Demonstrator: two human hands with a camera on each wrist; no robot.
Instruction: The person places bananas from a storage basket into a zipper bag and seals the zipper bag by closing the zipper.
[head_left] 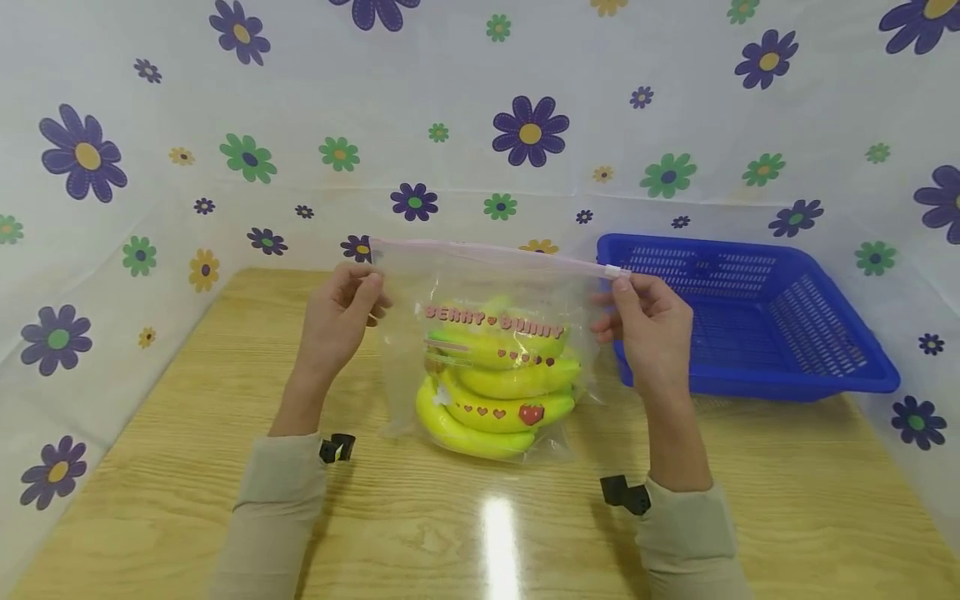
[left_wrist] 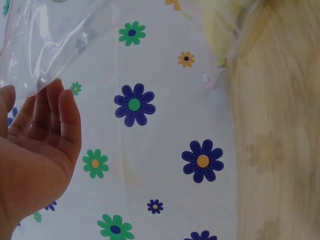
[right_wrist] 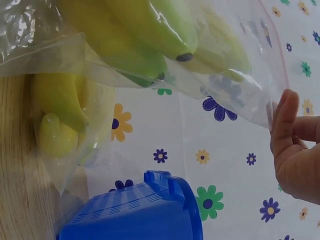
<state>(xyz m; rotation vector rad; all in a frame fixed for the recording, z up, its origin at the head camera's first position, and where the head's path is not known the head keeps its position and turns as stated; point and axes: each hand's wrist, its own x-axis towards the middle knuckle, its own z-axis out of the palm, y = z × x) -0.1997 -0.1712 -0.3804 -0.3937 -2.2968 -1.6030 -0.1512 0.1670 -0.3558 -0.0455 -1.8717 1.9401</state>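
A clear plastic zip bag (head_left: 495,279) with a pink top strip and pink lettering stands upright on the table, bulging at the bottom. Inside it lies a bunch of yellow bananas (head_left: 517,382), greenish at the tips, also seen through the plastic in the right wrist view. My left hand (head_left: 341,317) pinches the bag's upper left edge between thumb and fingers. At the upper right corner, my right hand (head_left: 654,329) pinches the bag just below the white slider (head_left: 617,272). Whether the zip strip is sealed cannot be made out.
Behind and right of the bag sits a blue perforated plastic basket (head_left: 757,333), close to my right hand. The wooden table (head_left: 187,467) ends at a white flowered cloth (head_left: 450,83) at the back and sides. Black wrist mounts (head_left: 339,447) are on both sleeves.
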